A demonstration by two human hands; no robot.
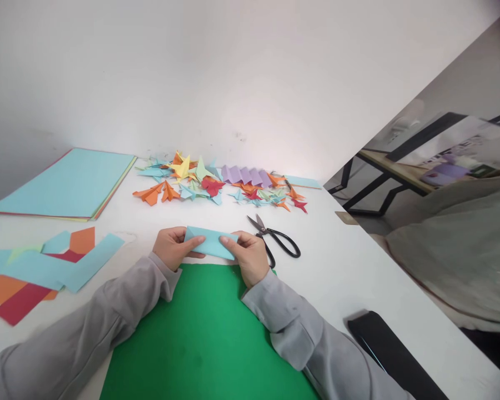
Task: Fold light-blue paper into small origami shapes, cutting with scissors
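A light blue piece of folded paper (211, 242) is held up between my two hands, just above the far edge of a green sheet (191, 328). My left hand (175, 244) pinches its left end, thumb on the near face. At the right end, my right hand (252, 255) grips the paper the same way, its thumb pointing inward. The fingers behind the paper are partly hidden. Black-handled scissors (281, 239) lie with blades apart, close beside my right hand.
Along the wall lie many folded paper figures (183, 168) and a purple pleated strip (245, 175). Stacked coloured sheets (70, 183) are at back left, paper scraps (37, 269) at left. A black case-like object (391, 350) lies front right. Beyond the table edge, a person's sleeve (454, 244) shows.
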